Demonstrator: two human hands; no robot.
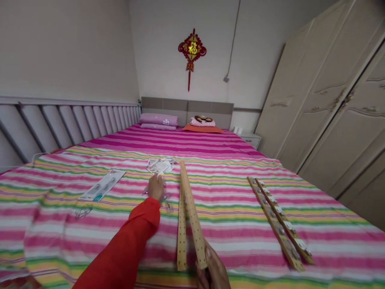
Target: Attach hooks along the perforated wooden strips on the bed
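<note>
Pale walls and a cream wardrobe point(325, 100) enclose a wide bed point(240, 188) under a pink striped cover. At right on the cover lie two wooden slats point(279, 224) with white fittings. At centre a perforated wooden strip point(190, 200) runs away from the right hand point(215, 271), whose fingers point(207, 253) clasp its near end; a second perforated strip point(181, 237) lies just beside it. Farther left lies a grey card pack point(102, 185). The red-sleeved left hand point(156, 187) rests by clear packets point(160, 165); its fingers are blurred, so their spread cannot be told.
</note>
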